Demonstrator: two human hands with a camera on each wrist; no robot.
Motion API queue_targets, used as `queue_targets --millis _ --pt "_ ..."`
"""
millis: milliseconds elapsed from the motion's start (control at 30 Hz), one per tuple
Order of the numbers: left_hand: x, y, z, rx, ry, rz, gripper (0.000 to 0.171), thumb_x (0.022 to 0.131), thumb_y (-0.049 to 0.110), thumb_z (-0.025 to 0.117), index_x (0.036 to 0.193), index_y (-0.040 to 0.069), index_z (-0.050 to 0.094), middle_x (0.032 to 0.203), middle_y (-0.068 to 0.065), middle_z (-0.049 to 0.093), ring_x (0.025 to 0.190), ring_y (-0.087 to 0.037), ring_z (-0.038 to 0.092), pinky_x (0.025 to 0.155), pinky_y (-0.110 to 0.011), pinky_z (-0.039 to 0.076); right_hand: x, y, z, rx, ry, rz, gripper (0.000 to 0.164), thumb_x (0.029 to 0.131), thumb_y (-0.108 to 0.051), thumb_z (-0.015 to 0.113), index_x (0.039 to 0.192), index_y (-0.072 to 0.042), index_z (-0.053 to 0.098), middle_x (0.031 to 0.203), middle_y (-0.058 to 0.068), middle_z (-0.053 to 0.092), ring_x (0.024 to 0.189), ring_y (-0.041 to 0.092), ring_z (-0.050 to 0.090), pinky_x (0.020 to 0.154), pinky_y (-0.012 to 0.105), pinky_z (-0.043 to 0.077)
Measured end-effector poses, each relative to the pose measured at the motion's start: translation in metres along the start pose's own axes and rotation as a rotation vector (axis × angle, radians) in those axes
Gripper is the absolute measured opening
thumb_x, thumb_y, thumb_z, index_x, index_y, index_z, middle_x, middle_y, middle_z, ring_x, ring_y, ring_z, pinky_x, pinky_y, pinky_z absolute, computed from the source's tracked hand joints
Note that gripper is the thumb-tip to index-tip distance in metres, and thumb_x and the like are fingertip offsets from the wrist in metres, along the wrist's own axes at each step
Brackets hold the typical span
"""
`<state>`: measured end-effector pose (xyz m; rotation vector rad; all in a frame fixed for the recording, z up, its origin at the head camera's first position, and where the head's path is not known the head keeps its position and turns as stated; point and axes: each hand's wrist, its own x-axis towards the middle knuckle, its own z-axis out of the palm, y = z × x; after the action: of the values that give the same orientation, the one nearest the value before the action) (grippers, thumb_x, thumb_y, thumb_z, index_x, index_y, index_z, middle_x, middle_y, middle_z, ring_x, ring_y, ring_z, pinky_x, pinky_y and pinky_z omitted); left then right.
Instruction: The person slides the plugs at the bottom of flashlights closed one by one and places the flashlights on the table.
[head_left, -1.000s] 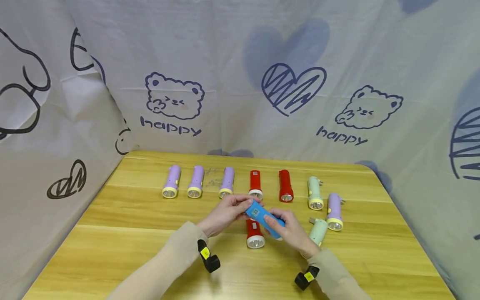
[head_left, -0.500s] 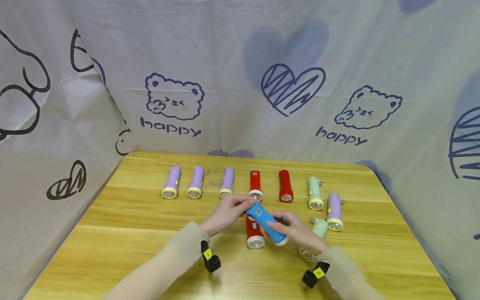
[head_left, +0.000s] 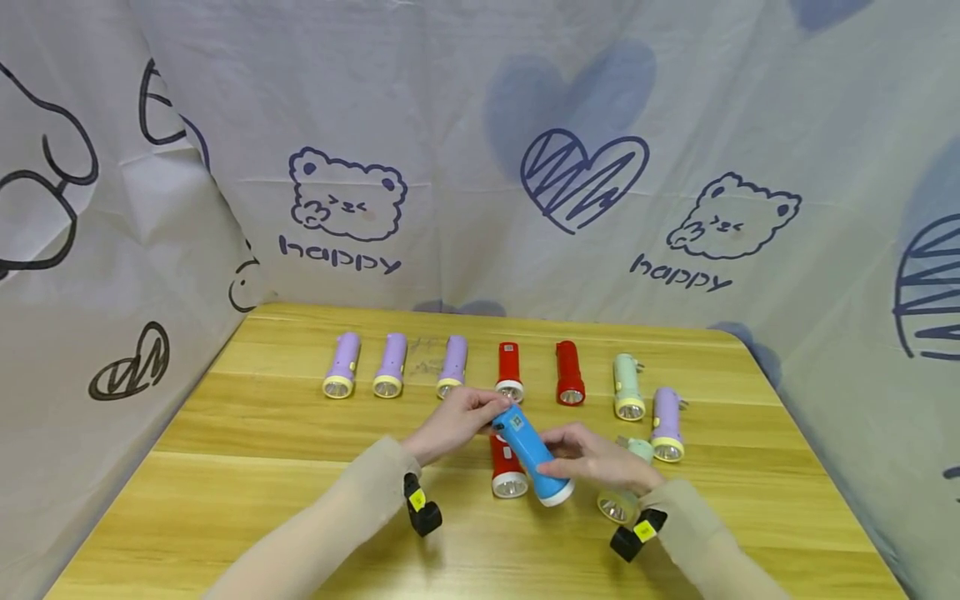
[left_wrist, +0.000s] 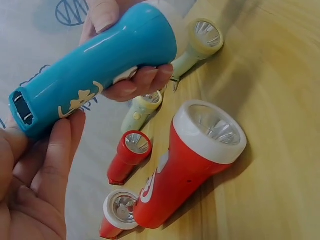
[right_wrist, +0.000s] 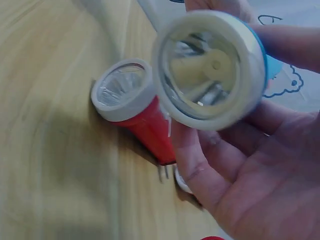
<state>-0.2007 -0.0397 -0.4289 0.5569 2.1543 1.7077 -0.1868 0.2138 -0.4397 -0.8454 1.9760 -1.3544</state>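
Note:
Both hands hold a blue flashlight above the table, tilted, its white-rimmed head toward the near right. My left hand pinches its tail end; in the left wrist view a dark slot shows in that end. My right hand grips it near the head, thumb on one side and fingertips by the white switch. The clear lens faces the right wrist camera. Just under the blue flashlight lies a red flashlight with a white rim. A pale green flashlight is partly hidden under my right hand.
Three purple flashlights stand in a back row, followed by a white-rimmed red flashlight, an all-red flashlight and a pale green flashlight. Another purple flashlight lies at right with its prongs out. A printed curtain borders the wooden table.
My right hand has shifted right and slid toward the blue flashlight's head. The flashlight has turned so its head points more toward me. My left hand stays at the tail end.

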Motion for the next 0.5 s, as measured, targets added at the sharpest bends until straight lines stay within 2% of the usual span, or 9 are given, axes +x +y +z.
queue_targets --millis 233,367,500 --pt "0.0041 0.0029 -0.0010 0.025 -0.047 -0.001 0.030 0.107 0.018 0.051 0.110 -0.003 0.072 0.090 -0.003 0.069 0.080 -0.012 0.064 0.088 -0.047 0.060 -0.0009 -0.0048 -0.0018 0.035 -0.020 0.053 0.039 0.097 -0.018 0.062 0.124 0.009 0.063 0.110 0.013 0.073 0.094 0.011 0.070 0.089 0.025 0.056" --pt "0.0065 0.0054 -0.0005 0.050 -0.062 -0.001 0.031 0.107 0.020 0.049 0.102 -0.001 0.072 0.085 0.000 0.065 0.078 -0.016 0.060 0.080 -0.037 0.059 -0.0017 -0.0062 -0.0009 0.053 -0.010 0.065 0.036 0.097 -0.017 0.063 0.121 0.010 0.064 0.107 0.010 0.073 0.091 0.010 0.070 0.088 0.024 0.057" --pt "0.0068 0.0085 -0.0002 0.077 -0.045 0.014 0.033 0.109 0.019 0.045 0.112 -0.002 0.071 0.106 -0.011 0.072 0.088 -0.014 0.062 0.080 -0.026 0.058 -0.0036 -0.0056 -0.0006 0.054 0.012 0.076 0.037 0.097 -0.018 0.064 0.120 0.011 0.064 0.106 0.012 0.074 0.090 0.010 0.070 0.086 0.024 0.057"
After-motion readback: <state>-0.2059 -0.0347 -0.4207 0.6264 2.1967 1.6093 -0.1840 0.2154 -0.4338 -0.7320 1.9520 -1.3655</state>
